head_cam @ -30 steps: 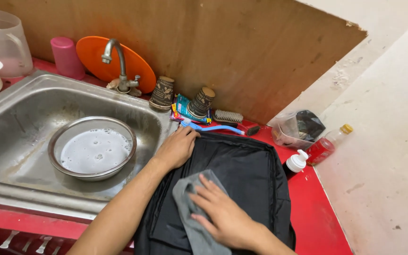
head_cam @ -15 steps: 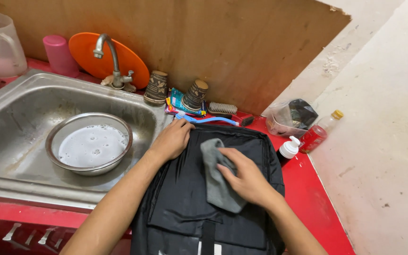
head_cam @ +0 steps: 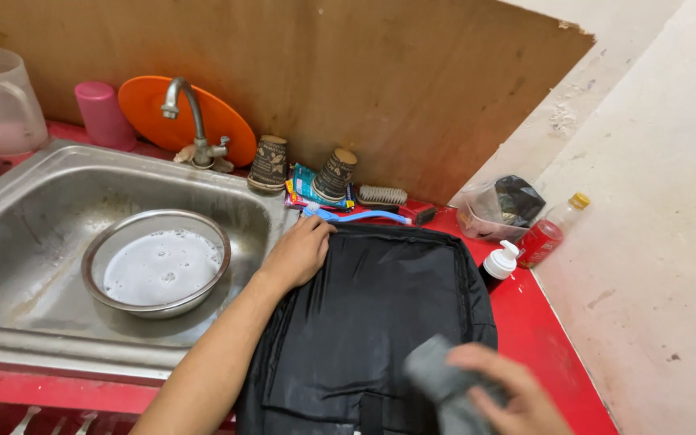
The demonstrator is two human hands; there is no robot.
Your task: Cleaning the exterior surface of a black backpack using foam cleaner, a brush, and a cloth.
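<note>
Black fabric fills the lower middle of the frame: a backpack [head_cam: 380, 322] lying flat on the red counter [head_cam: 549, 354], just right of the steel sink [head_cam: 34, 217]. The left hand [head_cam: 298, 254] presses on its upper left corner, fingers spread flat, holding nothing. The right hand [head_cam: 509, 395], at the bottom right (blurred), grips a grey cloth [head_cam: 437, 379] against the bag. In the sink sits a metal bowl [head_cam: 157, 262] of soapy water; a blue toothbrush [head_cam: 356, 216] lies just above the backpack.
</note>
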